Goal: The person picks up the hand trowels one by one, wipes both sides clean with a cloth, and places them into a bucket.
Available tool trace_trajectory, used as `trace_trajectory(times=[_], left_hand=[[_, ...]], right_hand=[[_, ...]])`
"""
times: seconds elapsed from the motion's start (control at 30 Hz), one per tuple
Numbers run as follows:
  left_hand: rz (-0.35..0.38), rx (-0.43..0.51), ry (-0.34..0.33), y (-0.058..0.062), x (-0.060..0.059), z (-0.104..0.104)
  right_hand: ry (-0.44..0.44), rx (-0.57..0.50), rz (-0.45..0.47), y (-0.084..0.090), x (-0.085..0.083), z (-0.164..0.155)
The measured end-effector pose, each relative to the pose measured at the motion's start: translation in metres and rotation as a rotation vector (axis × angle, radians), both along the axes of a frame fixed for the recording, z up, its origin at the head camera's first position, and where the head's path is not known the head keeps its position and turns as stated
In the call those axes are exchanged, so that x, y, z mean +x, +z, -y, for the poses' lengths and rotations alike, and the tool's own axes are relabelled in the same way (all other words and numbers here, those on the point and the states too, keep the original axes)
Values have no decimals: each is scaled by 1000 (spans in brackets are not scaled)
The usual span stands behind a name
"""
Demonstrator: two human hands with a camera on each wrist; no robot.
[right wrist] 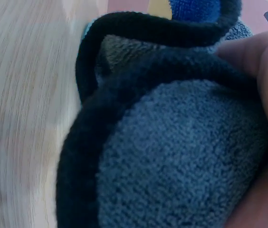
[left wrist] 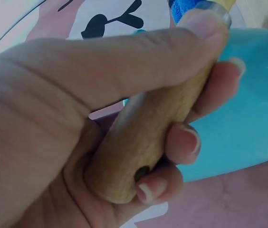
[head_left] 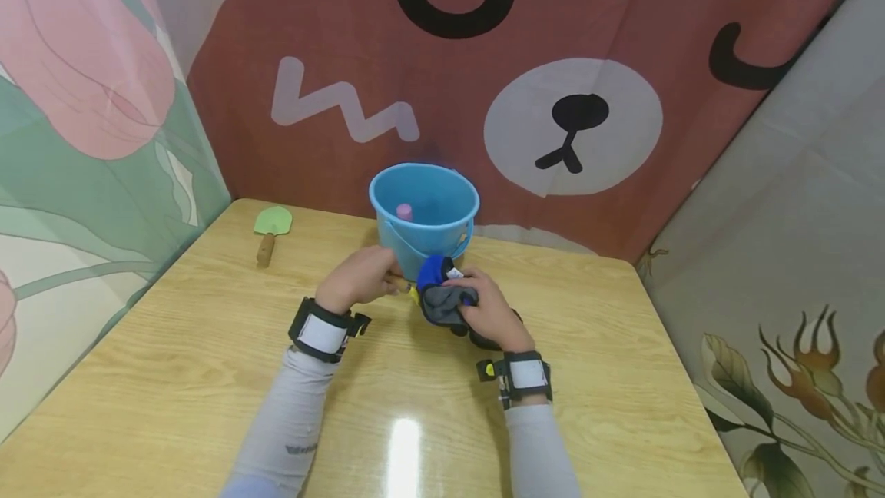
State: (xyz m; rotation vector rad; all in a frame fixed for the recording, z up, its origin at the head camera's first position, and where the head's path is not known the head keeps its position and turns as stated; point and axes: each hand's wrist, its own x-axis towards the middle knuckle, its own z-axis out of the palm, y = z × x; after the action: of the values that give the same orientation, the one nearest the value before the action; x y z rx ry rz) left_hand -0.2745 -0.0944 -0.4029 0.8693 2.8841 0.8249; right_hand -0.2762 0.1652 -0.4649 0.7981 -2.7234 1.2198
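Observation:
My left hand grips the wooden handle of a small tool, thumb along the top and fingers curled under it. The tool's far end shows a bit of yellow and goes into a grey and blue cloth. My right hand holds that cloth bunched around the tool's end. In the right wrist view the cloth fills the frame, grey pile with a black edge, and my fingers press on it. Both hands are just in front of a blue bucket.
A pink object lies inside the bucket. A green toy shovel with a wooden handle lies at the wooden table's far left. Printed fabric walls close in the table at the back and both sides.

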Motion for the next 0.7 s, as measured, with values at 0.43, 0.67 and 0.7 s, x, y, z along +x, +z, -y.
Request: trace_trajectory(times=[0.43, 0.67, 0.7], left_hand=[[-53, 3, -33, -4, -5, 2], [-59, 12, -47, -3, -4, 7], [-63, 7, -44, -3, -4, 8]], right_hand=[[11, 71, -3, 0, 1, 3], [7, 81, 8, -1, 2, 2], [6, 84, 8, -1, 2, 1]])
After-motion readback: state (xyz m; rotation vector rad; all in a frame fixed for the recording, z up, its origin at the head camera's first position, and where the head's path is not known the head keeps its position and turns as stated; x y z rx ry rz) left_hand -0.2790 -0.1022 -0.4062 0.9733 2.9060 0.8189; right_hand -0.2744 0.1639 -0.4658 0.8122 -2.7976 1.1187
